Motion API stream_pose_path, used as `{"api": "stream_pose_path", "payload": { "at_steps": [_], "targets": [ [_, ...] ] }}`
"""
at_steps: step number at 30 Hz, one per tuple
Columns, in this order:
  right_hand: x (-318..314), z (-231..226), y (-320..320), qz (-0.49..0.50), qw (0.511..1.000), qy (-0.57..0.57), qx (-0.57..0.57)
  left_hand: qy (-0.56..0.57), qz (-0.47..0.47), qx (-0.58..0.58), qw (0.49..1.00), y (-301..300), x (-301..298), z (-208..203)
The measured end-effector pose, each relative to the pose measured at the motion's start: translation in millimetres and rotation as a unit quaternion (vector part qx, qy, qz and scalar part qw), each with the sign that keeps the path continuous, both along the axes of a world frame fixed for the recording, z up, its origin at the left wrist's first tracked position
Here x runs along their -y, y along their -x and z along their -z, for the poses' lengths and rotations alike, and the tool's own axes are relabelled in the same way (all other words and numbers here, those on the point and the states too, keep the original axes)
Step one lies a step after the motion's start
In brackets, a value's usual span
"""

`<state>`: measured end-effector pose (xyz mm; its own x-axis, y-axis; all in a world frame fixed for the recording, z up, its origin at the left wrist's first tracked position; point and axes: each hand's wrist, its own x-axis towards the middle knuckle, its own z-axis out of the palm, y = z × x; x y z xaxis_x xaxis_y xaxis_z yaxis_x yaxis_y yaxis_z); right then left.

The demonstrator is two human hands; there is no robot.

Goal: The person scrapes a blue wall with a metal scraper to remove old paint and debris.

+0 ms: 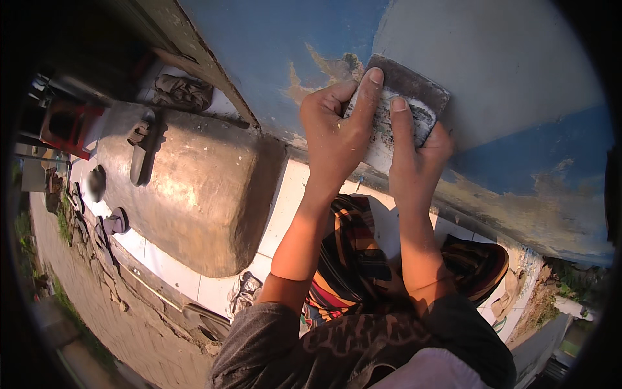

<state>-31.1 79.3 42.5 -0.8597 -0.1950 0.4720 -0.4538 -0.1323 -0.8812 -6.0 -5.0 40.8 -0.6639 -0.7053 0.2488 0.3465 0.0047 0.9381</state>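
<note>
Ideally, the wide flat scraper (414, 85) should meet the painted wall (505, 58) at a low, steady tilt, the 2 thumbs sharing the pressure so that neither corner of its dark edge digs in; the flaked patch (297, 85) just to its left seems to call for lighter strokes, since its outline looks ragged. The scraper sits where blue paint meets grey; whether its whole edge touches the wall, the view cannot tell. The left hand (334, 129) pinches its left side, thumb laid along the whitish near face, fingers bent. The right hand (418, 162) pinches the right side likewise, its thumb slightly lower. The 2 bare forearms (299, 240) reach up and forward, nearly parallel, with elbows bent.
</note>
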Motion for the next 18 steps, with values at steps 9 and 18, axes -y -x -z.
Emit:
{"api": "stream_pose_path", "payload": {
  "at_steps": [9, 18],
  "targets": [
    [-6.6, 17.8, -2.5, -0.017, 0.999, -0.031, 0.019, 0.005, 0.013, 0.015, 1.000, -8.1, -0.6, 21.1],
    [-4.8, 16.9, -2.1, -0.033, 0.997, -0.040, 0.060, 0.012, -0.008, 0.017, 1.000, -2.8, -0.3, 25.0]
  ]
}}
